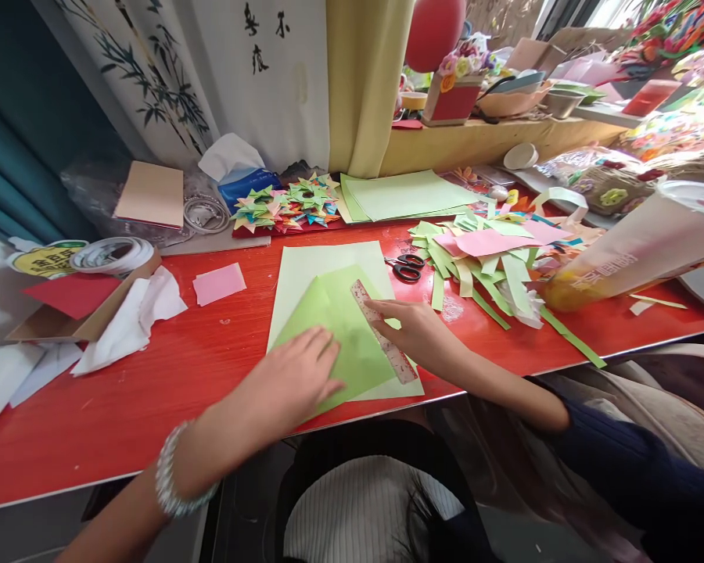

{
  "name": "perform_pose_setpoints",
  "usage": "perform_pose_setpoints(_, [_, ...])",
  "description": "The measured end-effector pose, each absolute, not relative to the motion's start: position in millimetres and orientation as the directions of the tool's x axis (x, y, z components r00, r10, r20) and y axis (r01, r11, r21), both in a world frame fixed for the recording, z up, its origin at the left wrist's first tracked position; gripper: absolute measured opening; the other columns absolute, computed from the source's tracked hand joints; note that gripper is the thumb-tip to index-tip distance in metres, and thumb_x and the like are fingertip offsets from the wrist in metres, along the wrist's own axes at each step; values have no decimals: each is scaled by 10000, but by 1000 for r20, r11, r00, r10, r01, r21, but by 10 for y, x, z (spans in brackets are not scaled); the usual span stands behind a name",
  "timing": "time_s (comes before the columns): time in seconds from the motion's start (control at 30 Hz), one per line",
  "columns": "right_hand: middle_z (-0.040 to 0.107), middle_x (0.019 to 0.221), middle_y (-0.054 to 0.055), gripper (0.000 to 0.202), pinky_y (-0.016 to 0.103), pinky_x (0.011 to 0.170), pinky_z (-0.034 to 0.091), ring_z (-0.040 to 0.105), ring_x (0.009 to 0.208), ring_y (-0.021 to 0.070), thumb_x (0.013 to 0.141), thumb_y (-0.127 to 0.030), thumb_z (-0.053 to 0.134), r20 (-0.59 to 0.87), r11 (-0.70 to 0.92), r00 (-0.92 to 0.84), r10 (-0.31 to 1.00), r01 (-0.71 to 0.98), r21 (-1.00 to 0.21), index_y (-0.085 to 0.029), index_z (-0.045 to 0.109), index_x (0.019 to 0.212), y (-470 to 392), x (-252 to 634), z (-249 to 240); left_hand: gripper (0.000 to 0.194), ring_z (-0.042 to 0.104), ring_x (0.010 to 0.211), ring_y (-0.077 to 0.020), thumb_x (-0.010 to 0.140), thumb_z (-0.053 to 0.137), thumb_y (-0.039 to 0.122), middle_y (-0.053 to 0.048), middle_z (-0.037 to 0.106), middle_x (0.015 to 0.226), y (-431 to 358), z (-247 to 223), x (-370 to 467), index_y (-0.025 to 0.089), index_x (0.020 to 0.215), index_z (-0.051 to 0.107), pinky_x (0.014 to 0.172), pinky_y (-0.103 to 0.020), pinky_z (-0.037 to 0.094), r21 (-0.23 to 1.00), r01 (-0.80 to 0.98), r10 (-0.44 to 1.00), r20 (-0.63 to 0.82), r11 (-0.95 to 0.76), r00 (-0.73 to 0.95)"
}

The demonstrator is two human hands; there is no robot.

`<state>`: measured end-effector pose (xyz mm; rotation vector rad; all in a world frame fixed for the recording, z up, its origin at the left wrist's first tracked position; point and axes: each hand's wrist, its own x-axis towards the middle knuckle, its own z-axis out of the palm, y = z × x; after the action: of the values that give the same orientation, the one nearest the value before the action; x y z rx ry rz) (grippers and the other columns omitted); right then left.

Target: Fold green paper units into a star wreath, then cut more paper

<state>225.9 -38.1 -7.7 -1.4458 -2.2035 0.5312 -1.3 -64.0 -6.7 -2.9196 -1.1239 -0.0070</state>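
A bright green sheet of paper [352, 360] lies at an angle over a paler green sheet [287, 281] near the table's front edge. My left hand [299, 367] rests on the bright sheet's left part, its fingers stretched out and slightly apart. A narrow patterned ruler [400, 361] lies slantwise along the sheet's right side. My right hand [402, 322] grips the ruler near its upper half, thumb and fingers closed on it. Just beyond the pale sheet's right edge lie black-handled scissors [407, 270]; their blades are partly hidden by the paper.
Cut paper strips [504, 266] are heaped at the right, beside a large plastic cup [639, 242] lying tilted. Pink paper pieces [218, 283] and a cardboard box [123, 293] are at the left. Folded paper stars [293, 203] and stacked green sheets [404, 195] line the back.
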Motion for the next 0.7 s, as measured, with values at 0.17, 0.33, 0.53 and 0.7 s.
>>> perform_pose_setpoints(0.17, [434, 1481, 118, 470, 440, 1081, 444, 395, 1381, 283, 924, -332, 539, 150, 522, -545, 825, 632, -572, -168, 538, 1364, -514, 2317, -270, 734, 350, 1389, -388, 844, 571, 571, -227, 406, 1476, -1106, -158, -143, 81, 1384, 480, 1047, -512, 448, -176, 641, 636, 91, -747, 766])
perform_pose_setpoints(0.33, [393, 1510, 106, 511, 481, 1186, 263, 292, 1435, 232, 983, -335, 421, 217, 731, -714, 665, 563, -386, -155, 394, 1460, -733, 2436, -384, 789, 328, 1398, -390, 870, 443, 643, -244, 347, 1504, -1128, -231, -361, 78, 1421, 435, 1039, -505, 458, -198, 709, 696, 142, -676, 703])
perform_pose_setpoints(0.53, [371, 1515, 131, 522, 395, 1125, 393, 332, 1417, 203, 989, -308, 409, 272, 655, -600, 752, 639, -404, -97, 359, 1464, -1063, 2620, -370, 725, 406, 1369, -331, 909, 402, 605, -192, 353, 1518, -1161, -256, -485, 151, 1472, 361, 978, -459, 516, -153, 715, 704, 127, -682, 699])
perform_pose_setpoints(0.7, [515, 1423, 76, 429, 462, 1138, 373, 454, 1350, 210, 982, -281, 440, 308, 757, -691, 654, 600, -258, -104, 496, 1369, -1223, 2603, -401, 650, 411, 1368, -313, 902, 473, 558, -107, 391, 1514, -1120, -251, -511, 272, 1475, 362, 972, -450, 525, -102, 701, 699, 67, -706, 712])
